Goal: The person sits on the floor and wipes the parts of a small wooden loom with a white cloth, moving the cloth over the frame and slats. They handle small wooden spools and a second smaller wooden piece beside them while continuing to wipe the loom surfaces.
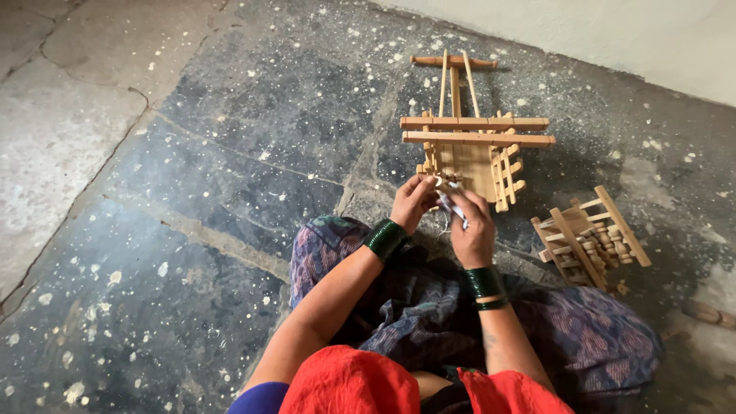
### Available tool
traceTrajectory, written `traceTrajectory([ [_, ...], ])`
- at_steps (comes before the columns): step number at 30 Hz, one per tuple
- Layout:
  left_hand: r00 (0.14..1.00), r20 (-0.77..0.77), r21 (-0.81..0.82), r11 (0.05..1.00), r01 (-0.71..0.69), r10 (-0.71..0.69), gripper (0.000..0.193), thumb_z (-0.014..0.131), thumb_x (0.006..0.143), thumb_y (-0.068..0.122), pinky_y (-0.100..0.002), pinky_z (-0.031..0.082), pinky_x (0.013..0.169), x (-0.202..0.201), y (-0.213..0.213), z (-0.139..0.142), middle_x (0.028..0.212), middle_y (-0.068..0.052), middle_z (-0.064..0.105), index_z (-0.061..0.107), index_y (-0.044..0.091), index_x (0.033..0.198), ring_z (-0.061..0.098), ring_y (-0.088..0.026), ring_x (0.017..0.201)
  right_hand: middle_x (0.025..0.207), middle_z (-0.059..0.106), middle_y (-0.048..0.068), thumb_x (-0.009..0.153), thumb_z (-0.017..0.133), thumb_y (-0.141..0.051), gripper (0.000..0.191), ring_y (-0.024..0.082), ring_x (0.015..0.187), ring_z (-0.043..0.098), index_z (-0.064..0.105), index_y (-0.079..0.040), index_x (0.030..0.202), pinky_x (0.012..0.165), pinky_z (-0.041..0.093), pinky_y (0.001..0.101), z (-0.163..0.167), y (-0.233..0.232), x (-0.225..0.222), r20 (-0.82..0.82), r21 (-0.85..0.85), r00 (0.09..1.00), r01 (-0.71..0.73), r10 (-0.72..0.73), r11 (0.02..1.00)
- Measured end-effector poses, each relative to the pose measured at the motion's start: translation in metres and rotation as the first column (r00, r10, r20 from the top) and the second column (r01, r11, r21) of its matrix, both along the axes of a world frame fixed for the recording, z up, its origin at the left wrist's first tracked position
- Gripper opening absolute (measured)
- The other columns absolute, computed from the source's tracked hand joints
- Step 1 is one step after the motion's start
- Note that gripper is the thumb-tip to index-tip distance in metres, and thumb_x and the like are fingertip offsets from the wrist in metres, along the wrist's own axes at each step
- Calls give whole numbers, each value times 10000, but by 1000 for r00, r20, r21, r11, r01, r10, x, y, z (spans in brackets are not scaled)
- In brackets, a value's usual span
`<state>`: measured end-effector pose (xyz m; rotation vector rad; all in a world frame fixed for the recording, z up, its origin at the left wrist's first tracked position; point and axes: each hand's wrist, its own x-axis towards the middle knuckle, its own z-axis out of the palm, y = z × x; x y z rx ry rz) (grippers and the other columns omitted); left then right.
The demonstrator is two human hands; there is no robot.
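A small wooden toy cart [471,149] made of light sticks lies on the stone floor in front of my knees. My left hand [412,202] pinches something small at the cart's near edge. My right hand [471,226] is closed on a small pale metallic piece [452,205], held close to the left hand's fingers. What exactly the piece is I cannot tell. Both wrists wear green bangles.
A second wooden frame with several small wooden pegs [592,239] lies to the right. The dark speckled stone floor [215,192] spreads to the left. A pale wall [629,31] runs along the top right. My crossed legs in patterned cloth [429,307] fill the lower middle.
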<state>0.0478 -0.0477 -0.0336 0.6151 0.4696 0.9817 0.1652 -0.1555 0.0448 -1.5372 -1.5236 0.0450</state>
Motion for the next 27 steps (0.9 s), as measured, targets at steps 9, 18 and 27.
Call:
traceTrajectory([
  [9, 1000, -15, 23, 1000, 20, -19, 230, 618, 1061, 239, -331, 593, 835, 1, 1, -1, 1043, -73, 724, 670, 36, 1156, 700, -153, 889, 1254, 684, 114, 901, 727, 15, 301, 286, 1075, 711, 710, -98, 1180, 921, 607, 367, 2, 3, 23, 6, 53, 1000, -2, 2, 999],
  [18, 998, -59, 21, 1000, 3, -2, 323, 575, 1078, 333, -318, 579, 803, -3, -2, -2, 1044, -64, 713, 666, 45, 1193, 695, -153, 872, 1262, 696, 123, 890, 706, 33, 294, 277, 1041, 734, 731, -78, 1161, 883, 616, 340, -22, 11, 15, -8, -45, 1000, -25, 25, 999],
  [27, 982, -180, -24, 998, 50, -54, 439, 449, 1107, 468, -343, 593, 783, -3, -4, 10, 963, -63, 697, 633, 70, 1092, 686, -191, 839, 1013, 756, 140, 956, 755, -195, 117, 278, 829, 728, 788, -105, 1024, 730, 574, 387, -71, -22, 63, -12, -403, 992, 109, -124, 909],
])
